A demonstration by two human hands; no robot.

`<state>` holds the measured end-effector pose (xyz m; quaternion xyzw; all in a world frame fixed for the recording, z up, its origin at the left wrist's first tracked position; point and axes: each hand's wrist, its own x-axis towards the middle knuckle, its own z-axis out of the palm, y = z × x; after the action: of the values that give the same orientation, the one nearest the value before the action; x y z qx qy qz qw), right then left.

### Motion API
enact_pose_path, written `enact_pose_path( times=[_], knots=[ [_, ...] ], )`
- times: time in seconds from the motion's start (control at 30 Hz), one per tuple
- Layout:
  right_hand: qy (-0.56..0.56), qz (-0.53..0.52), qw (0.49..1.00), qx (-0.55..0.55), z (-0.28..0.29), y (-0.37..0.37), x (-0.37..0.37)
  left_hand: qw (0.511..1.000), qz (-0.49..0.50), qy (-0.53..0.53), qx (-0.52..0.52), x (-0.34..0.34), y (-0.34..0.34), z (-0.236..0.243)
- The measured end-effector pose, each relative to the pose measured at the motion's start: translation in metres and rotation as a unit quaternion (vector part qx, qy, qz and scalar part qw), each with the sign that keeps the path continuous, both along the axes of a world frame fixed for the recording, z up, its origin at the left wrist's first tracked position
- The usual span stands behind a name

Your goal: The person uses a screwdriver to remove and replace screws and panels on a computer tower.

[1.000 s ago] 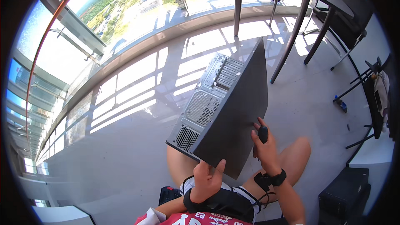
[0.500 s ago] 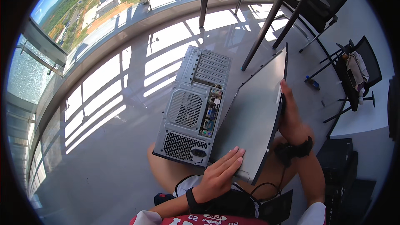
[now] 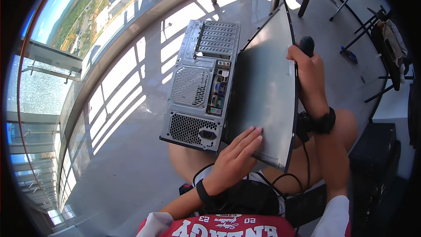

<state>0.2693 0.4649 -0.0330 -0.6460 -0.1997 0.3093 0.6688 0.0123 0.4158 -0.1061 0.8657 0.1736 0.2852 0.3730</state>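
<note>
Where sunlight crossed the floor (image 3: 118,184) in barred patches, the case (image 3: 197,83) was positioned ahead of the person's left leg (image 3: 188,164), its metal back, with grilles, slots and ports, facing the viewer. A black box (image 3: 372,147) was located at the far right, well apart from the case. The panel (image 3: 267,83) was situated immediately to the right of the case, slanted, its bare grey inner face exposed; whether the two touched along their near edges could not be determined. The right hand (image 3: 311,81) was clenched on the outer edge of the panel, with the thumb side over the inner face. The left hand (image 3: 232,160) grasped nothing visibly: its fingers (image 3: 253,137) lay extended and flat against the lower inner face of the panel; the thumb was not distinguishable. A black handle (image 3: 307,45) projected above the right hand, behind the panel edge. A black band (image 3: 204,191) encircled the left wrist. The power socket (image 3: 207,134) was located at the lower right of the case back
</note>
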Motion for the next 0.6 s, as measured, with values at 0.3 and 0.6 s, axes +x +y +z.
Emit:
enact_pose_path(
  times=[0.3,0.6],
  knots=[
    [-0.021,0.019,0.999,-0.03,-0.045,0.004,0.027,0.981,0.153,0.106,0.046,-0.06,0.049,0.009],
    [0.0,0.043,0.998,-0.05,-0.061,0.01,0.012,0.88,0.284,0.338,0.174,-0.087,0.076,-0.02]
  ],
)
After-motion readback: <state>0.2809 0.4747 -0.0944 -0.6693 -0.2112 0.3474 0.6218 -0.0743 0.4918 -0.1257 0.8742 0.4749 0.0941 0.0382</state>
